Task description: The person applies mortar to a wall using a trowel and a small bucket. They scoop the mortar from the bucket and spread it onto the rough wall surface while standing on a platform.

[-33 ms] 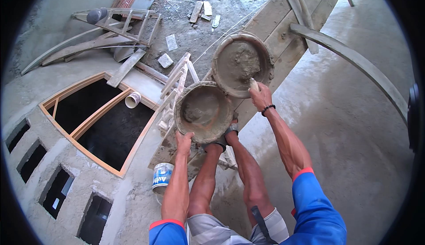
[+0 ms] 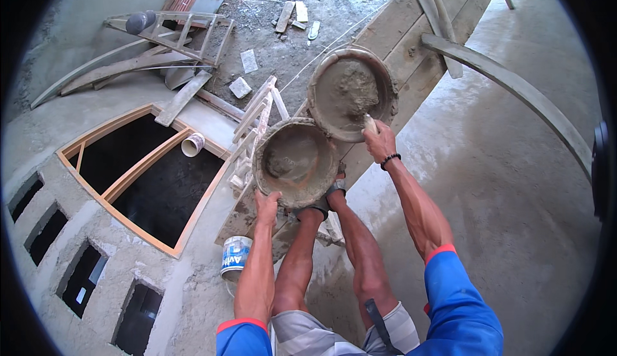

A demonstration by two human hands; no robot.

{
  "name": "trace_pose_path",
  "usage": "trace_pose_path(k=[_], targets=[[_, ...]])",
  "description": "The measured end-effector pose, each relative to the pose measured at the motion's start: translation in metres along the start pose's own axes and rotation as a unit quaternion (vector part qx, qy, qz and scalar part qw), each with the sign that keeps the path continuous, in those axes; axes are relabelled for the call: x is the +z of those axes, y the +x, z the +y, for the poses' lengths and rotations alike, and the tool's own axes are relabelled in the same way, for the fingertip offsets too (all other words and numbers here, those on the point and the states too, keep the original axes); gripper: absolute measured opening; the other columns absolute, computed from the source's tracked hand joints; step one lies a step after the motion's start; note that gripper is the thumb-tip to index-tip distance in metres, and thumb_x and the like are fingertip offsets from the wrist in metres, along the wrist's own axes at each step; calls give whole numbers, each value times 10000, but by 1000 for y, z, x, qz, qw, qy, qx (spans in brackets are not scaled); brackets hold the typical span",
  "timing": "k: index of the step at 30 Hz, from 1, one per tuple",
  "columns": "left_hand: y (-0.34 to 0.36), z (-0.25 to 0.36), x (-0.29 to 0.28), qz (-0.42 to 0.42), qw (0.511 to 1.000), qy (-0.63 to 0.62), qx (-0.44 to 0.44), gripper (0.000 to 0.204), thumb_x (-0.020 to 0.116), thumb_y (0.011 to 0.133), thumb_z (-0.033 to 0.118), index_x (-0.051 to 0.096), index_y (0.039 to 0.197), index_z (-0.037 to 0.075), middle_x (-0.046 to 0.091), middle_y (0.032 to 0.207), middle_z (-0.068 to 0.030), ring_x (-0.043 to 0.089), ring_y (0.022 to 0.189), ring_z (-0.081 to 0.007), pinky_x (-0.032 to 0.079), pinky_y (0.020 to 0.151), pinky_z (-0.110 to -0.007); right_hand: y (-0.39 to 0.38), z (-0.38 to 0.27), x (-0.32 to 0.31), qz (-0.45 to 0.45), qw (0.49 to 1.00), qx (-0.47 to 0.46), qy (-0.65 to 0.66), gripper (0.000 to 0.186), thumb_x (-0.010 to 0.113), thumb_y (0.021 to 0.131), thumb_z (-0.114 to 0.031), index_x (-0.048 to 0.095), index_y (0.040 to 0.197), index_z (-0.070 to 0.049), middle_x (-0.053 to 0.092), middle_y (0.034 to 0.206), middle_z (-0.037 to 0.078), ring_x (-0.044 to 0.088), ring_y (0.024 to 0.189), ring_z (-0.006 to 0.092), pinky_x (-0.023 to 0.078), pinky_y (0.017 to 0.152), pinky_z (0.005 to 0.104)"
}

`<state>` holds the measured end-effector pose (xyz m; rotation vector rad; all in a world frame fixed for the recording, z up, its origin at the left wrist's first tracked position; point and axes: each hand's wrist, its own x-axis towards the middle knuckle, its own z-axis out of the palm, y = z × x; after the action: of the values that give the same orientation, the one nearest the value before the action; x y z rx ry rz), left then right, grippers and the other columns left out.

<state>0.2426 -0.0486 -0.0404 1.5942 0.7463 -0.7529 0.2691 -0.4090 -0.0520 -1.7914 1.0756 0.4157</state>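
The blue sleeves (image 2: 457, 292), toward five and seven o'clock, end in bright red trim (image 2: 439, 252), and a black beaded bracelet (image 2: 390, 161) circles the wrist behind the right hand (image 2: 379, 141), toward three. At six are shorts (image 2: 302, 331) in white and grey blocks, with a dark strap (image 2: 380, 325) across them toward five; the sandals (image 2: 336, 187) have dark straps.
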Motion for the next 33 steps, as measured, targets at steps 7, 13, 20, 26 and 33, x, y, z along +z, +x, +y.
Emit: trace_pose_path(k=[7,13,20,26,33], targets=[[-5,20,13,-22,999,-43,-24,478,595,681,1,540,1154,-38,630,1053,-102,605,955,-218,475,859,-330,-18,37,-24,41,996,-70,-25,359,634,747,-220,631,1045,-19,607,713,94,577,542,167,470,490,321],[-2,9,4,5,999,-27,-23,481,592,690,7,531,1165,-41,624,1082,-116,602,983,-225,469,873,-338,-81,6,-34,-18,999,-37,-18,371,655,748,-180,626,1081,-20,602,675,61,557,504,111,469,478,289],[-7,24,9,6,995,-54,-87,456,578,701,6,543,1154,-34,629,1069,-109,608,962,-222,475,862,-341,-139,7,-32,-152,978,-105,-99,460,620,729,-169,577,1141,32,648,830,208,657,707,283,511,672,368],[12,-38,-11,32,995,-87,-29,429,570,710,6,542,1138,-16,629,1003,-110,632,835,-209,524,697,-333,-131,-3,47,-208,942,-167,-202,434,545,732,-185,576,1130,-14,638,921,247,622,849,419,497,760,454],[3,-15,8,18,986,-136,-96,597,585,685,14,483,1272,-20,595,1163,-137,577,1048,-254,440,932,-337,-140,-1,92,-108,909,-210,-344,440,599,751,-151,532,1176,-57,601,905,216,600,830,399,485,730,488]])
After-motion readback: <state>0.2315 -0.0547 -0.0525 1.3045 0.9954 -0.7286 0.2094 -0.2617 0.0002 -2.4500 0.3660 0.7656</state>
